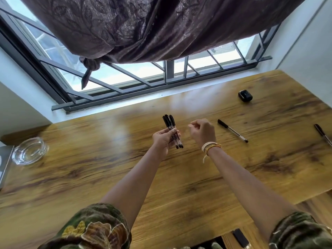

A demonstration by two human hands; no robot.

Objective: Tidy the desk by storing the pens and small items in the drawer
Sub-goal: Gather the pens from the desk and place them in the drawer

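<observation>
Left hand [164,139] grips pens [172,131] | right hand [203,132] loosely curled, empty; desk [107,177] around bare

The wood-grain brown worktop [179,177] was streaked dark; the leaf-patterned purple-brown curtain [143,24] hung above; the clear-barrelled pens [172,131] had black caps; the sleeves [93,229] bore green-and-brown florals.

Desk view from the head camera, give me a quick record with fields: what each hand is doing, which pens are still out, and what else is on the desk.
left hand: left hand holds a bundle of pens, caps pointing up
right hand: right hand loosely curled above the desk, nothing visible in its grip
pens still out: pen lying right of the right hand; second pen at the right edge, partly cut off
other items: small black case near the window; glass ashtray at far left
drawer: not clearly visible
</observation>
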